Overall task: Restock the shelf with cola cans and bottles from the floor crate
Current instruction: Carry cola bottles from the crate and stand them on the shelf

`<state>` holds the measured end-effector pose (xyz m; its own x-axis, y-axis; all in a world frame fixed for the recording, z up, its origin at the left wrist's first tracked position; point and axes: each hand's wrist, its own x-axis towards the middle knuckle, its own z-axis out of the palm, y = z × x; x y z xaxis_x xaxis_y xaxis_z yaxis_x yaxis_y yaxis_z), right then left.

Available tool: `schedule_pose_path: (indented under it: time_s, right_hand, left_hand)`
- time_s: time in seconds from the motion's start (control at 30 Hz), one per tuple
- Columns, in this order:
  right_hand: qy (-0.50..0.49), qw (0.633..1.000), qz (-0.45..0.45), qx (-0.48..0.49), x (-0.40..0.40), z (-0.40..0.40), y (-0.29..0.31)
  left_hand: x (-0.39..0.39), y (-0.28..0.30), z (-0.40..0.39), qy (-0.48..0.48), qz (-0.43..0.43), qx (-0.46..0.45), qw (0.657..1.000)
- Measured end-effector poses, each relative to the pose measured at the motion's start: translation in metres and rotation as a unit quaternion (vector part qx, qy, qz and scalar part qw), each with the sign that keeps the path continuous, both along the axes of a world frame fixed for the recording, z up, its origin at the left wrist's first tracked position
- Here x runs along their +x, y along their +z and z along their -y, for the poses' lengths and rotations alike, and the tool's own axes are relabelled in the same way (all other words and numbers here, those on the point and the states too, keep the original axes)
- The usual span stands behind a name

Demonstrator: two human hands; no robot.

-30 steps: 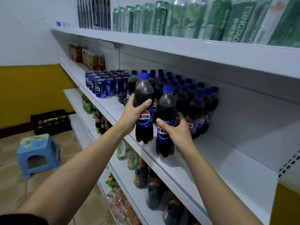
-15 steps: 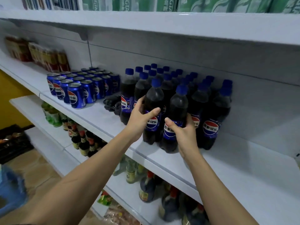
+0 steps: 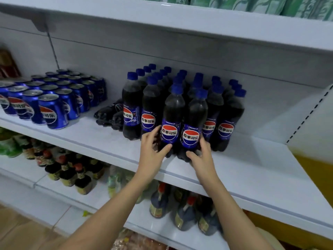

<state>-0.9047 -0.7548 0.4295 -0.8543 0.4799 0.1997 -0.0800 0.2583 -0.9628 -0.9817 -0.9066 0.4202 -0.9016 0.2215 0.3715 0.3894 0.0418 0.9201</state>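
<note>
Two dark cola bottles with blue caps stand at the front of the bottle group on the white middle shelf (image 3: 252,174). My left hand (image 3: 151,147) wraps the base of the left cola bottle (image 3: 172,114). My right hand (image 3: 201,156) grips the base of the right cola bottle (image 3: 195,120). Both bottles rest upright on the shelf, touching each other. Behind them stand several more bottles (image 3: 225,109). Blue cola cans (image 3: 52,109) fill the shelf's left part.
A crumpled dark plastic wrap (image 3: 108,114) lies between the cans and the bottles. Green packs (image 3: 252,4) sit on the top shelf. Dark sauce bottles (image 3: 72,170) and jars (image 3: 183,210) fill the lower shelf. The shelf's right part is bare up to a yellow wall (image 3: 315,170).
Both hands have lowered the two bottles onto the shelf and slid down to their bases. The view has moved closer to the shelf.
</note>
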Motion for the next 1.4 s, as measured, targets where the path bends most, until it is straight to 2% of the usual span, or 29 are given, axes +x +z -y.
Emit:
schedule_pose_path:
  time_s: [0.23,0.4,0.67,0.83,1.07,1.23,1.4]
  right_hand:
    - [-0.047,0.998,0.032,-0.024,0.007,0.012,0.011]
    - [-0.077,0.996,0.052,0.0,0.0,0.014,0.01]
    - [-0.116,0.987,0.088,0.061,-0.018,0.006,0.006]
    - [-0.106,0.988,0.105,0.043,-0.015,0.011,0.009]
    - [-0.1,0.981,0.157,0.061,0.019,0.036,0.023]
    - [-0.085,0.98,0.109,0.141,0.031,0.064,0.053]
    - [-0.023,0.982,0.048,0.182,0.019,0.114,0.083]
  left_hand:
    - [-0.001,0.002,-0.005,0.05,0.044,-0.018,0.998]
    - [-0.002,0.001,-0.012,0.097,0.044,-0.037,0.994]
    - [-0.011,0.001,-0.021,0.108,0.062,-0.045,0.991]
    - [-0.011,0.0,-0.018,0.093,0.069,-0.062,0.991]
    - [0.002,0.008,0.004,0.023,0.05,-0.113,0.992]
    - [0.015,0.019,0.039,0.053,0.018,-0.144,0.988]
    - [0.012,0.04,0.089,0.103,-0.034,-0.135,0.985]
